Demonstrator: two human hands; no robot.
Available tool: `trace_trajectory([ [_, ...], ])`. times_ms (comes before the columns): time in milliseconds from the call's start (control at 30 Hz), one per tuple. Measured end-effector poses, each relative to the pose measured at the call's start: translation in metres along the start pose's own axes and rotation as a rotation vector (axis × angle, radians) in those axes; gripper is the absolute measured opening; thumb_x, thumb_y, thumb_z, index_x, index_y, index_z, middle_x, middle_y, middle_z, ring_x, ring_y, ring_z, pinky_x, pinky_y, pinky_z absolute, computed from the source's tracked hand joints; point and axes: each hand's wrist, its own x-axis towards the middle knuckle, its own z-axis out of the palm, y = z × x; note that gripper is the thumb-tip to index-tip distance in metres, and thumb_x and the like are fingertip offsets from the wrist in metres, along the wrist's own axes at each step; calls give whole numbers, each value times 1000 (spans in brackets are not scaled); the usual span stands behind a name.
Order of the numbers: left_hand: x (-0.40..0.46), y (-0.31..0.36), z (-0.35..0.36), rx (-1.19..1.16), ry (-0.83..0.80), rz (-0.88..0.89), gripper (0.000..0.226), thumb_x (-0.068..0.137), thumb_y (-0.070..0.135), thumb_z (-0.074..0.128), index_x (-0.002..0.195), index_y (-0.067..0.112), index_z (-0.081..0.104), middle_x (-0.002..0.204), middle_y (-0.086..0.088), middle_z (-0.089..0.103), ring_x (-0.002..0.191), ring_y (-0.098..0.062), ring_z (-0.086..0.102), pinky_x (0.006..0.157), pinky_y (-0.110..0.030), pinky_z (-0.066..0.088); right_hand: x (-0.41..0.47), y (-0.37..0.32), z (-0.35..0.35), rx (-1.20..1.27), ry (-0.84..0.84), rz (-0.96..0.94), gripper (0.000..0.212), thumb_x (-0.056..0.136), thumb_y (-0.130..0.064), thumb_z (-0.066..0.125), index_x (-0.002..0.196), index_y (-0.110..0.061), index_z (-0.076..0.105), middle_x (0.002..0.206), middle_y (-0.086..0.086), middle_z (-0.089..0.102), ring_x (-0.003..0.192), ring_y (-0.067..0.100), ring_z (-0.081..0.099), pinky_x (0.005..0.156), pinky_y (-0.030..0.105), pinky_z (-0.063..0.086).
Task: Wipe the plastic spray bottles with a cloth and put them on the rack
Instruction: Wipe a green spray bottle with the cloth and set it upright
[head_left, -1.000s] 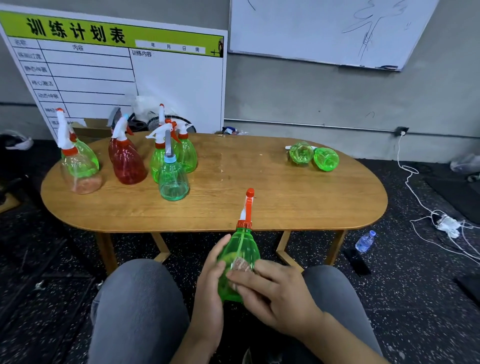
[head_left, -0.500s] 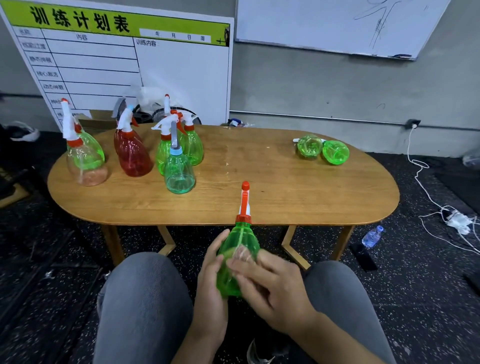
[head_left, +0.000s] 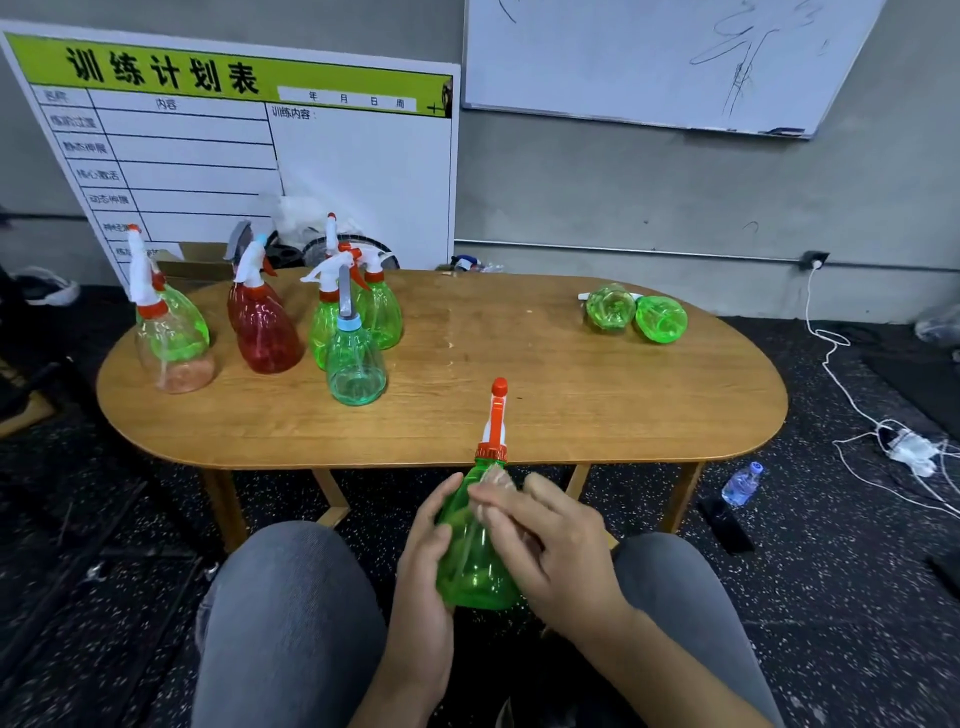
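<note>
A green spray bottle (head_left: 472, 566) with an orange nozzle stands upright over my lap, just before the table's front edge. My left hand (head_left: 421, 587) grips its left side. My right hand (head_left: 556, 551) pinches a small pale cloth (head_left: 496, 477) against the bottle's shoulder, just under the orange collar. On the oval wooden table (head_left: 519, 364), several bottles stand at the left: a clear one (head_left: 174, 358), a red one (head_left: 267, 332), a teal one (head_left: 357, 369) and green ones (head_left: 382, 312). At the far right, two green bottles (head_left: 610, 307) (head_left: 661, 318) lie on their sides.
A printed board (head_left: 260, 156) leans on the wall behind the table, beside a whiteboard (head_left: 649, 57). To the right, on the dark floor, lie a water bottle (head_left: 742, 484), a black phone (head_left: 727, 525) and white cables (head_left: 904, 444). My knees flank the held bottle.
My right fingers with the cloth have slid up the green bottle toward its neck. My left hand keeps its grip. The view has shifted slightly.
</note>
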Motion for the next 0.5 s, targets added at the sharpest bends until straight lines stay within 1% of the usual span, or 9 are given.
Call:
trace_trajectory([
  [67,1,-3,1,31,6,9,55,95,45,59,147,28,56,140,-3,70,130,-27,67,101,-46,54,4,6,4,1,35,74,28,107,-38,55,126,-30,74,81,-16,47,59,6,49,46,29,45],
  [133,1,-5,2,82,18,27,72,85,64,74,148,35,55,143,-1,68,132,-26,65,107,-52,51,5,7,5,32,46,127,27,106,-36,58,127,-30,75,80,-14,51,61,8,52,50,26,45],
  [167,0,-5,3,103,14,36,79,79,69,79,148,39,55,144,-1,67,133,-25,65,108,-53,51,5,7,6,67,66,162,28,105,-34,59,126,-29,75,80,-13,55,63,8,54,53,22,45],
  [233,-1,-7,4,96,23,48,78,78,64,82,147,44,54,143,0,67,132,-24,65,108,-55,51,3,6,6,158,149,259,26,104,-29,60,123,-26,76,86,-13,64,72,7,61,63,20,48],
  [300,1,-8,3,49,24,43,67,86,52,77,148,43,53,141,0,68,130,-25,66,107,-55,52,1,6,7,249,221,363,23,102,-25,60,118,-24,77,102,-13,74,94,11,71,80,29,56],
  [333,1,-8,2,28,27,36,62,89,46,72,149,41,53,139,0,69,129,-25,67,105,-54,53,0,6,7,280,235,402,23,102,-26,59,116,-23,77,107,-13,75,101,14,71,86,32,56],
  [400,1,-6,2,24,29,31,57,91,42,65,148,38,54,135,0,71,126,-24,68,103,-52,54,-2,6,7,324,238,449,22,101,-28,59,113,-22,76,108,-13,75,100,17,72,87,32,55],
  [467,1,-4,3,53,24,38,56,93,42,61,148,37,55,136,2,71,127,-21,68,107,-53,53,-3,5,6,348,243,469,21,101,-27,58,111,-23,75,105,-13,75,95,16,72,83,30,54],
  [500,1,-4,4,66,24,40,56,94,43,59,149,37,54,137,4,71,129,-19,67,109,-54,51,-2,4,4,349,252,466,20,101,-27,58,111,-25,75,106,-14,75,97,15,72,84,30,55],
])
